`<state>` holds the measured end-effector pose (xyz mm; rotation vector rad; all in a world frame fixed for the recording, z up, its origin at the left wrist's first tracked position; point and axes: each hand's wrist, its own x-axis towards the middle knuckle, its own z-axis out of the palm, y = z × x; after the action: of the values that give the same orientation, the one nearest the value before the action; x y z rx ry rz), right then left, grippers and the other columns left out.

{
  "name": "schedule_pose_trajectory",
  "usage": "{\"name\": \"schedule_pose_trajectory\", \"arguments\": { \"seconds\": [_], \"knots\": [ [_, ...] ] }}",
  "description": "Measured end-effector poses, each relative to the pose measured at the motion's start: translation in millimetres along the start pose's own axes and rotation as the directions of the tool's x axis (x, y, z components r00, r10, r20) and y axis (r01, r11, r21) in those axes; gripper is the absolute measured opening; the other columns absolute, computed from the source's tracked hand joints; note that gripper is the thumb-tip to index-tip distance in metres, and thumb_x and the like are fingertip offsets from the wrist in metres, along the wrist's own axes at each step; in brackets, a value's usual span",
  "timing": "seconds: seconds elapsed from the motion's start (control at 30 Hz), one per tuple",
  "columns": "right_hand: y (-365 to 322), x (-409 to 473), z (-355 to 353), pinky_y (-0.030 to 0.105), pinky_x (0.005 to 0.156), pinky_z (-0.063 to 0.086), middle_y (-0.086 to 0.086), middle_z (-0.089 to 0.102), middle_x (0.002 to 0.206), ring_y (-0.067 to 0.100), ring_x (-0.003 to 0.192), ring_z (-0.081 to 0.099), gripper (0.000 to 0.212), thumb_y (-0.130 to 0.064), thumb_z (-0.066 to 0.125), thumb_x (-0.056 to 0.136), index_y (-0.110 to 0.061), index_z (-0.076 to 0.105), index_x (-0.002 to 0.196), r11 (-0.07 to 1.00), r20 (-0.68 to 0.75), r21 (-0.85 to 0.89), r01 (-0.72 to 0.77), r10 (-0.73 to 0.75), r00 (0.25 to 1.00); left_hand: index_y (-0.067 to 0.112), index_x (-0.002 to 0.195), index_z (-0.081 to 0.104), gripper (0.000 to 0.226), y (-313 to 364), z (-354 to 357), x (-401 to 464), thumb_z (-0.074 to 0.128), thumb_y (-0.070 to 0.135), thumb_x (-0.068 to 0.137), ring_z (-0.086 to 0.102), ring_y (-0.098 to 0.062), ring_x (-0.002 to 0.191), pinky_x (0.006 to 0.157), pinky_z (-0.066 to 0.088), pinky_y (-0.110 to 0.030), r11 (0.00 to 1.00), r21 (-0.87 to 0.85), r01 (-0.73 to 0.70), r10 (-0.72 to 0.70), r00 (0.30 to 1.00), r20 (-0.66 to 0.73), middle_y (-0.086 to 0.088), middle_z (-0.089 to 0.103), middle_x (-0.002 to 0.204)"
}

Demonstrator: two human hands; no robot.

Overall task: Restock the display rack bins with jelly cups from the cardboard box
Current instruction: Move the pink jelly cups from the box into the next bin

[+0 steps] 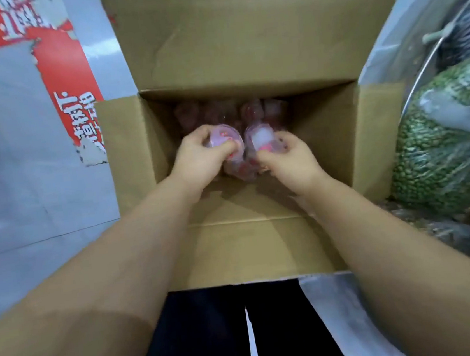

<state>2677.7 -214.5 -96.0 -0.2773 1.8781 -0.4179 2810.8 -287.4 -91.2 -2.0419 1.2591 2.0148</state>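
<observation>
Your left hand is curling its fingers round a pink-lidded jelly cup, and your right hand is gripping a second cup the same way, the two cups sitting side by side and nearly touching inside the open cardboard box. More cups are lying deeper in the box, blurred in shadow. A clear bag of green beans is sitting just right of the box, and a red-and-white printed sheet is lying to its left.

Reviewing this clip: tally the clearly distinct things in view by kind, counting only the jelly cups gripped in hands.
Cardboard box: 1
Jelly cups gripped: 2, one in the left hand, one in the right hand
Hands: 2
Clear bag of green beans: 1
Total: 6
Cups deeper inside are too blurred to count.
</observation>
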Motion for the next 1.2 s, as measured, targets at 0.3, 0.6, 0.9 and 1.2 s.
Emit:
{"name": "schedule_pose_trajectory", "arguments": {
  "seconds": [0.3,0.6,0.9,1.2],
  "knots": [
    [-122.2,-260.6,-73.6,0.036,0.084,0.047,0.003,0.062,0.098,0.013,0.084,0.057,0.031,-0.011,0.071,0.078,-0.027,0.053,0.097,0.876,-0.326,0.35,0.333,-0.219,0.919,0.029,0.081,0.057,0.04,145.8,-58.4,-230.0,0.069,0.063,0.065,0.037,-0.004,0.06,0.051,0.024,-0.018,0.904,-0.426,0.037,0.151,0.904,0.399,0.009,0.053,0.071],
    [-153.8,-548.7,-189.1,0.002,0.069,0.038,-0.029,0.053,0.094,-0.009,0.086,0.053,0.047,-0.032,0.072,0.067,-0.051,0.044,0.1,0.857,-0.618,0.01,0.516,-0.4,0.677,0.029,0.092,0.06,0.043,293.8,-50.3,-473.9,0.078,0.041,0.054,0.06,-0.006,0.08,0.075,0.051,-0.024,0.825,-0.216,-0.522,0.546,0.638,0.543,0.015,0.065,0.08],
    [-68.6,-712.5,-253.2,0.0,0.075,0.039,-0.026,0.056,0.11,-0.009,0.098,0.056,0.07,-0.025,0.077,0.063,-0.049,0.044,0.12,0.814,-0.902,-0.029,0.581,-0.272,0.335,0.033,0.079,0.067,0.043,311.9,71.9,-640.9,0.077,0.064,0.051,0.06,0.005,0.061,0.059,0.046,-0.009,0.575,-0.339,-0.745,0.607,0.11,0.787,0.014,0.067,0.066],
    [69.6,-792.5,-321.3,-0.002,0.084,0.033,-0.026,0.054,0.111,-0.016,0.102,0.05,0.06,-0.03,0.073,0.064,-0.046,0.048,0.115,0.782,-0.977,-0.061,0.62,-0.176,0.125,0.034,0.09,0.061,0.039,243.0,194.4,-742.8,0.082,0.038,0.057,0.059,0.007,0.081,0.073,0.043,-0.006,0.421,-0.388,-0.82,0.591,-0.077,0.803,0.021,0.065,0.086]
  ]
}}
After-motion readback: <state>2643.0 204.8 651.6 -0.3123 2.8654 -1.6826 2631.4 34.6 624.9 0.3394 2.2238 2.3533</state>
